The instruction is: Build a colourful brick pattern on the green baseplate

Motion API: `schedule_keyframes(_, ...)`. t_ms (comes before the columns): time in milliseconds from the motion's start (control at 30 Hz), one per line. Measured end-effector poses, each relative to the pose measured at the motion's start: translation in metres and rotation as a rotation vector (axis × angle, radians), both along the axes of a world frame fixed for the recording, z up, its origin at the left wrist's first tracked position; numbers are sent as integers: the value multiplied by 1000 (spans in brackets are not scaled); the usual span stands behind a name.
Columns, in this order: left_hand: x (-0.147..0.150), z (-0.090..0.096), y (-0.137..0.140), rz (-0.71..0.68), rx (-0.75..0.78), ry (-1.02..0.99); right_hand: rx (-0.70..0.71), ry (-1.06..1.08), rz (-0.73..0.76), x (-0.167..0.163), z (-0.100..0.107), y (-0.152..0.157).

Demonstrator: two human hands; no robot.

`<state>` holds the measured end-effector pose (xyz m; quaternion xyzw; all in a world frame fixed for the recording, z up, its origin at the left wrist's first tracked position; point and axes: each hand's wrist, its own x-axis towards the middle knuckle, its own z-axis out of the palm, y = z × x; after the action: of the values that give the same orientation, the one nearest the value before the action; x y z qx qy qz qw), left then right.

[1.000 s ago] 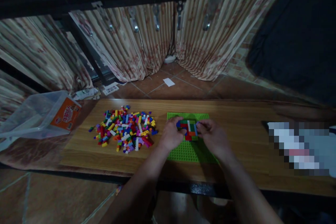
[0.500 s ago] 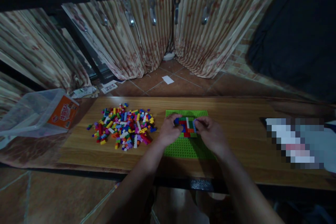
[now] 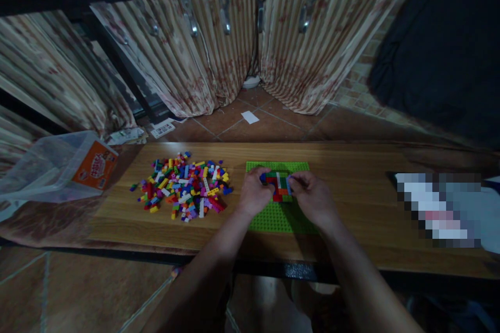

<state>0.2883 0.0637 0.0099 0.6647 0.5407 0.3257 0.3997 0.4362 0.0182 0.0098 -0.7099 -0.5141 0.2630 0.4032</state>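
Note:
A patch of joined toy building bricks [image 3: 278, 187] in red, blue, green, white and orange lies over the bright green studded baseplate [image 3: 273, 221]. My left hand [image 3: 254, 192] is closed at its left edge, with thumb and fingers around a dark blue brick [image 3: 264, 178]. From the opposite side my right hand [image 3: 312, 193] pinches the bricks at their right edge, by a small blue piece [image 3: 289, 182]. The fingers partly hide both edges.
Many loose coloured bricks [image 3: 183, 187] are heaped on the left of the wooden table [image 3: 359, 208]. A clear plastic bin [image 3: 50, 166] with an orange label lies beyond the left end. A blurred-out pixelated item [image 3: 433, 208] is at the right.
My left hand has shifted very slightly toward the bricks. Both hands keep their hold on the brick patch, and the view has tilted a little.

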Motion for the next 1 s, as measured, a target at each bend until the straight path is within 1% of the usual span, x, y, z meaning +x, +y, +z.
schedule_keyframes(267,0,-2,-3,7,71,43,53,-63,1,-3,3,0)
schedule_keyframes(400,1,0,-3,5,57,44,67,-69,3,-3,3,0)
schedule_keyframes(600,1,-1,-2,2,27,23,58,-100,-11,-4,6,-1)
schedule_keyframes(833,1,0,-2,6,-17,-6,47,-90,-5,-5,6,-1)
schedule_keyframes(1000,1,1,-2,9,-12,9,25,-76,-10,-5,6,-1)
